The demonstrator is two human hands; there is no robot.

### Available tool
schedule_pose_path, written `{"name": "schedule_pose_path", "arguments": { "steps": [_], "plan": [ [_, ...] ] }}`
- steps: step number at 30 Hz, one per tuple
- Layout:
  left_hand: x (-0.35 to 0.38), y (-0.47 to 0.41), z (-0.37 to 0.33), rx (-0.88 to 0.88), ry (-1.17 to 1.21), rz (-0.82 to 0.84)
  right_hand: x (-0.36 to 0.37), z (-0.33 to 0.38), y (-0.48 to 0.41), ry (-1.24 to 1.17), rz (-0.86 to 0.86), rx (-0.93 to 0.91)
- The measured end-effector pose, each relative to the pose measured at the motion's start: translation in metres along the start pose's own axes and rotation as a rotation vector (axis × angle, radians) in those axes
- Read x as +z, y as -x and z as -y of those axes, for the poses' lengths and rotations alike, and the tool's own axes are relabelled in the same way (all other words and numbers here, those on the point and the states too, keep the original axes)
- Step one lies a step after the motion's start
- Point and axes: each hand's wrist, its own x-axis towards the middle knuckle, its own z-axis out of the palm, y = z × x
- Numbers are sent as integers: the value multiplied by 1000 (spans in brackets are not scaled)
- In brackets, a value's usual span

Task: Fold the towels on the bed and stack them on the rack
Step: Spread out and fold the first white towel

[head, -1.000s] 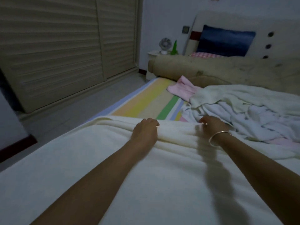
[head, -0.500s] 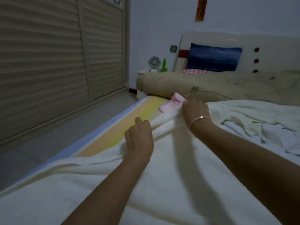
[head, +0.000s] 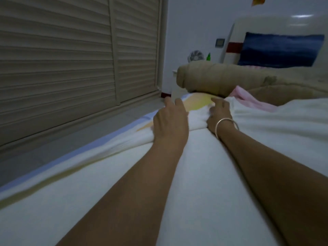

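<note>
A large white towel (head: 204,174) is spread over the near part of the bed and fills the lower view. My left hand (head: 170,121) rests on the towel's far edge with its fingers stretched forward. Just to the right, my right hand (head: 219,114), with a bangle on the wrist, grips a bunched fold of the same edge. A pink towel (head: 248,98) lies crumpled just past my right hand. More white cloth (head: 284,118) lies heaped to the right. No rack is in view.
A striped sheet (head: 198,102) covers the bed under the towels. A rolled beige quilt (head: 221,79) lies across the bed beyond my hands, with a blue pillow (head: 280,50) against the headboard. Slatted wardrobe doors (head: 71,68) line the left; grey floor (head: 62,144) runs alongside.
Both hands have carried the towel's edge farther up the bed toward the beige quilt and set it down. My left hand's fingers have straightened out.
</note>
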Motion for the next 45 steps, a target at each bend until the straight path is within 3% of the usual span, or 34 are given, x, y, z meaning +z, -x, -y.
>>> {"name": "schedule_pose_path", "arguments": {
  "steps": [2, 4, 7, 9, 12, 15, 19, 22, 25, 27, 29, 32, 34, 35, 36, 38, 39, 41, 45],
  "plan": [
    [-2, 4, 5, 78, 27, 66, -3, 9, 4, -69, 34, -38],
    [-9, 9, 6, 114, -14, 1, -1, 14, 6, -29, 20, -100],
    [-6, 4, 10, 169, -165, -63, -3, 22, 7, -50, -217, -59],
    [-7, -5, 15, 83, -279, -27, -4, 27, 8, 64, -324, 37],
    [3, -14, 31, -33, -452, 130, -4, 33, 11, 371, -131, 12],
    [14, -21, 41, -93, -511, 191, 5, 29, 8, 373, 125, -220],
    [14, -18, 49, -128, -537, 343, 12, 29, 2, 534, 522, -30],
    [6, -13, 49, -87, -407, 332, 9, 37, 6, 765, 394, -32],
    [-4, -11, 36, 79, -178, 88, 10, 50, 9, 1007, 116, -219],
    [-7, -5, 22, 185, -24, 88, 12, 45, 9, 999, 86, -272],
    [-4, 3, 14, 205, 11, 195, 12, 43, 3, 990, 82, -227],
    [-1, 5, 22, 2, -51, 324, 22, 53, -9, 893, 168, -191],
    [-2, 7, 27, -172, -85, 455, 29, 51, -16, 662, 371, -2],
    [-2, 7, 28, -215, -97, 510, 30, 45, -15, 594, 391, 67],
    [-2, 7, 29, -229, -103, 551, 30, 40, -12, 565, 294, 78],
    [2, 6, 30, -236, -89, 585, 26, 37, -6, 588, -13, -62],
    [5, 6, 31, -233, -81, 581, 23, 42, -4, 557, -74, -130],
    [10, 5, 33, -235, -81, 566, 13, 60, 8, 440, -15, -167],
    [6, 9, 33, -235, -47, 455, -16, 85, 80, 278, 289, 8]
  ]
}}
